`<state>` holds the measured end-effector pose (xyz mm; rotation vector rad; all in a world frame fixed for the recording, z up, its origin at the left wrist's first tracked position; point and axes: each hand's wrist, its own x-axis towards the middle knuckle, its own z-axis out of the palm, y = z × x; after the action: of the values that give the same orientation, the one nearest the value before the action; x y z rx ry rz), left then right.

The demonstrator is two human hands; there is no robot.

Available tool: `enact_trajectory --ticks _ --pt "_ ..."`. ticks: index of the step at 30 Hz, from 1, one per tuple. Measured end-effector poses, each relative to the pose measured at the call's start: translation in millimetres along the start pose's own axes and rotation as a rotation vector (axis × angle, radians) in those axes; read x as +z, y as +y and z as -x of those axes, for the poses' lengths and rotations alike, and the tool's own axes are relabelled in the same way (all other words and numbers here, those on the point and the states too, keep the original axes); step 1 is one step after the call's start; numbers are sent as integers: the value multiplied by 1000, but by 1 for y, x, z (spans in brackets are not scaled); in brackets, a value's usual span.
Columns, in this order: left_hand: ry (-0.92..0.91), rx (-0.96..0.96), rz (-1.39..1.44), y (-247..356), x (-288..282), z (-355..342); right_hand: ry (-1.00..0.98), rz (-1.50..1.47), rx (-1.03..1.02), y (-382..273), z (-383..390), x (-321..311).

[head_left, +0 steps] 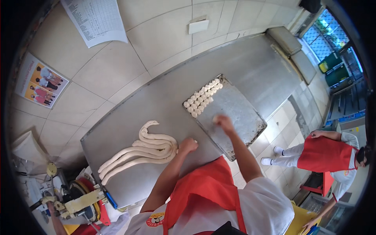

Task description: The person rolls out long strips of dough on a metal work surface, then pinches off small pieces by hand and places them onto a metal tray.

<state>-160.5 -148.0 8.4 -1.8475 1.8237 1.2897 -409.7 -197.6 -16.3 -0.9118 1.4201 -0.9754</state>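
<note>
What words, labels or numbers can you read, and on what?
Printed wall sheet: rows too small to read.
Wall poster: lettering along its left edge, not copied here.
Round badge on the wearer's white shirt: lettering, not copied.
Co-worker's badge: too small to read.

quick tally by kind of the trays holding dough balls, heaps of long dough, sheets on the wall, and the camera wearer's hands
Dough-ball tray: 1
Long dough heap: 1
Wall sheets: 2
Wearer's hands: 2
Total: 6

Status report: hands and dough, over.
Left hand by dough ropes. Right hand over tray, small dough piece at fingertips. Dough balls occupy one tray end.
</note>
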Motion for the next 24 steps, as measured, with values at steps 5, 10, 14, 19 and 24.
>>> enact_trajectory --ticks 5,10,14,19,24 --pt "26 -1 -33 -7 -2 12 249 194 -87 -44 -99 20" --pt "124 152 339 -26 -7 28 480 393 -211 -45 -99 48" --pt "240 96 402 -43 9 31 241 499 -248 -24 -7 79" --pt "264 251 507 -40 6 26 -343 481 -148 -11 96 125" --pt "171 251 54 5 9 45 168 590 -179 -6 124 121"
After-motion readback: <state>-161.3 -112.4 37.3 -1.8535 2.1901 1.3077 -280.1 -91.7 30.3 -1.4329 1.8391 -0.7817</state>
